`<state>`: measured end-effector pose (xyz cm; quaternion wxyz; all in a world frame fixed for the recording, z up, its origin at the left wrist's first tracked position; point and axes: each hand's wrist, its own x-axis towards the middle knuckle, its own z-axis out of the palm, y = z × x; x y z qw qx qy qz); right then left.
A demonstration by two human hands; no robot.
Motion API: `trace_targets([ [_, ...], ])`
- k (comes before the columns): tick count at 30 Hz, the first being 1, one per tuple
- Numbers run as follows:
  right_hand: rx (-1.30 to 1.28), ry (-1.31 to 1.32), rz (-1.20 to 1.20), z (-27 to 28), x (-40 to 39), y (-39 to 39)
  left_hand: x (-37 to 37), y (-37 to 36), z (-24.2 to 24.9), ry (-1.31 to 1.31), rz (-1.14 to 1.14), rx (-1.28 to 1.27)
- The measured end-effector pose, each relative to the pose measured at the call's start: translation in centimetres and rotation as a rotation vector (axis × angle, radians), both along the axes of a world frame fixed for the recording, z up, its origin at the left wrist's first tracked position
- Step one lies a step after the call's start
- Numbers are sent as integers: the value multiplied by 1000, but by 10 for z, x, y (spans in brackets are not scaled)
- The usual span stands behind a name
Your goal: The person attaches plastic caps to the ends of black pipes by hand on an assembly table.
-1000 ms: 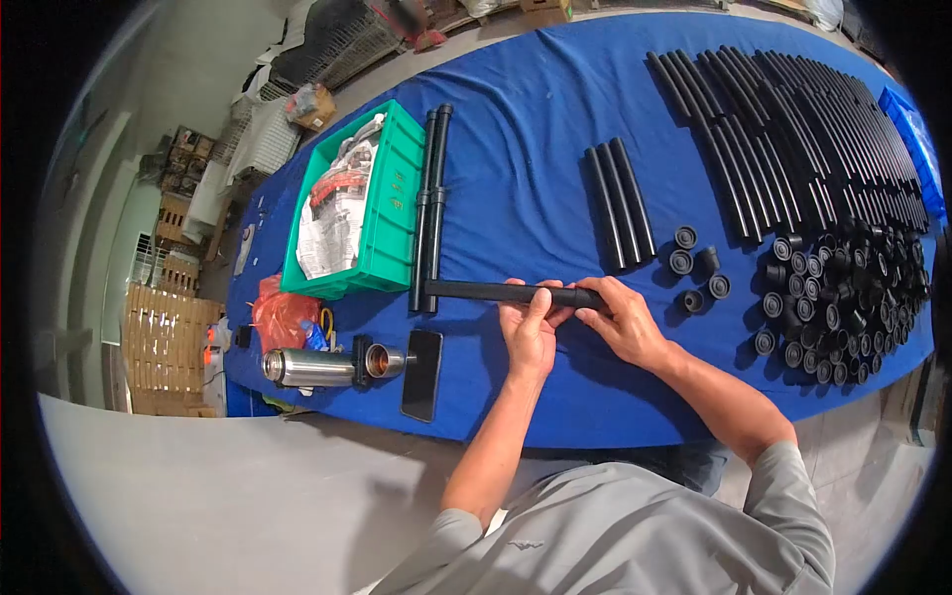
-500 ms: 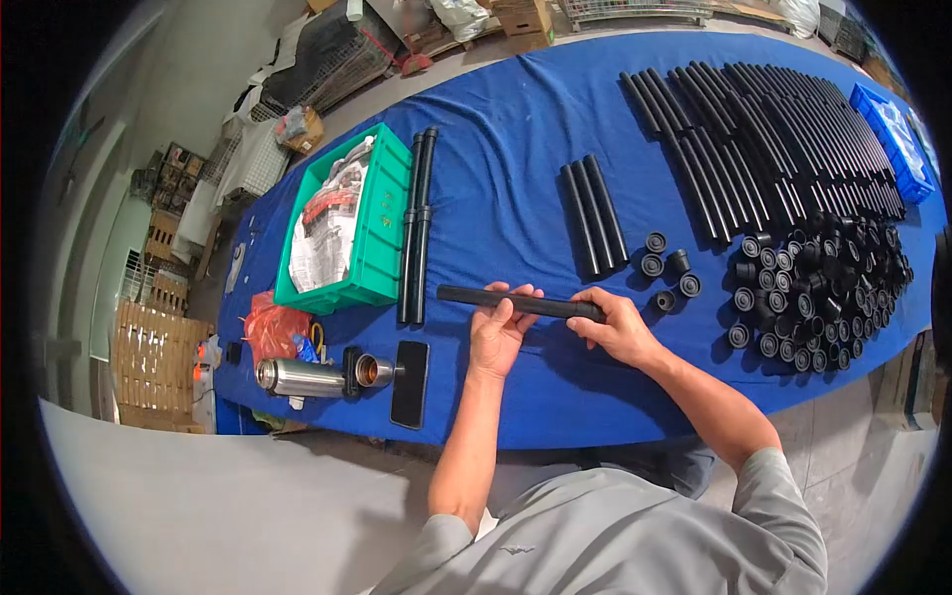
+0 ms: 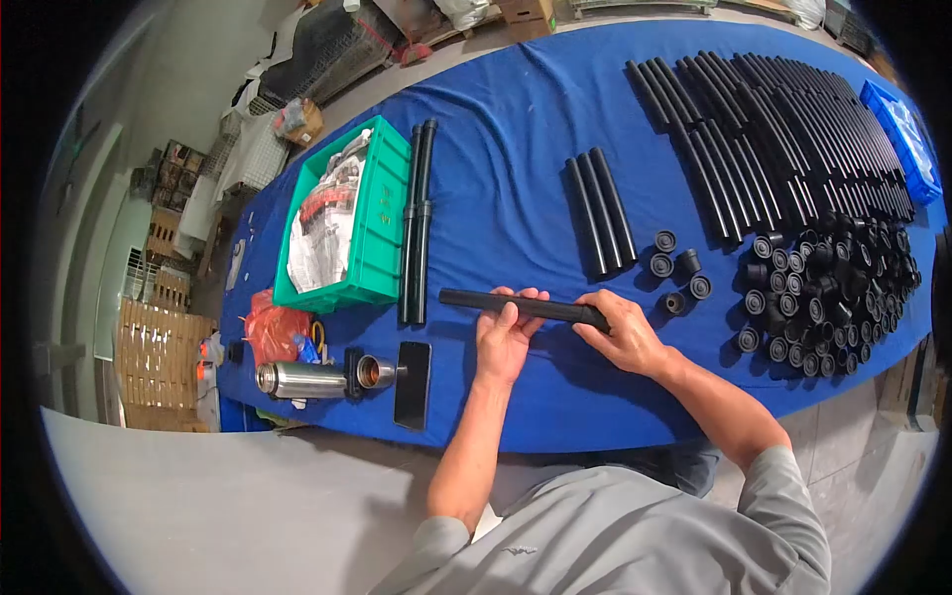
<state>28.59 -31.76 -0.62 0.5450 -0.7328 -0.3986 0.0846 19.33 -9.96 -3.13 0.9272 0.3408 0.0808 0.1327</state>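
A black tube [image 3: 471,298] lies nearly level across both hands, low over the blue cloth. My left hand [image 3: 506,337] holds it near the middle, palm up, with the fingers curled round it. My right hand [image 3: 623,332] grips its right end, where a wider black section shows; the very tip is partly hidden by the fingers. Beyond the hands, three black tubes [image 3: 600,213] lie side by side on the cloth. Several black end caps [image 3: 661,265] sit to the right of them.
At the left stands a green crate [image 3: 382,223] holding paper, with joined black tubes [image 3: 421,228] beside it. Nearer are a phone [image 3: 412,385], a steel flask [image 3: 307,380] and a red bag [image 3: 270,329]. Rows of tubes [image 3: 734,178], piled caps [image 3: 813,297] and a blue bin [image 3: 900,139] occupy the right.
My right hand has shifted slightly on the tube's right end, and more of the wider section shows. The view has moved a little.
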Motion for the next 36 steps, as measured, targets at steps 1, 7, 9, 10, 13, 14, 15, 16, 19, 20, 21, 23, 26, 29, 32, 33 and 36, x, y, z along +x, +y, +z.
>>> trace_targets([
  [1, 6, -35, 3, -2, 1, 0, 0, -1, 1, 6, -6, -1],
  [7, 7, 267, 63, 3, 6, -4, 0, 0, 1, -25, -43, -4],
  [9, 52, 566, 104, 4, 3, -2, 1, 0, 0, -41, -46, -8],
  [10, 29, 564, 124, 6, 4, -3, 1, 0, 0, -40, -47, 1],
  [13, -15, 554, 159, 8, 9, -6, 1, -1, 0, -38, -54, 21],
  [14, -14, 548, 157, 7, 8, -7, 0, -2, -1, -35, -56, 21],
  [15, -12, 540, 155, 6, 7, -7, 0, -2, -1, -35, -57, 23],
  [16, -7, 511, 140, 5, 6, -6, -1, -2, -1, -34, -51, 17],
  [19, 8, 422, 115, 4, 6, -1, -1, -2, -1, -34, -33, 9],
  [20, 8, 393, 114, 5, 7, -1, -1, -2, -1, -31, -29, 10],
  [21, 5, 365, 115, 5, 8, -2, -1, -3, 0, -29, -25, 8],
  [23, -5, 344, 95, 4, 7, -2, -1, -4, 3, -7, -21, 1],
  [26, 50, 86, 20, -3, 5, 0, 1, -5, 6, 17, -11, 1],
  [29, 64, -1, -23, -3, 5, 1, 2, -3, 0, -2, -14, -9],
  [32, -20, 245, 39, 1, 5, -1, 1, -3, 0, -16, -28, -11],
  [33, -56, 357, 70, 1, 5, -1, 1, -2, 1, -16, -37, -9],
  [36, 12, 429, 97, -1, 2, -1, 1, 0, -3, -25, -38, -23],
])
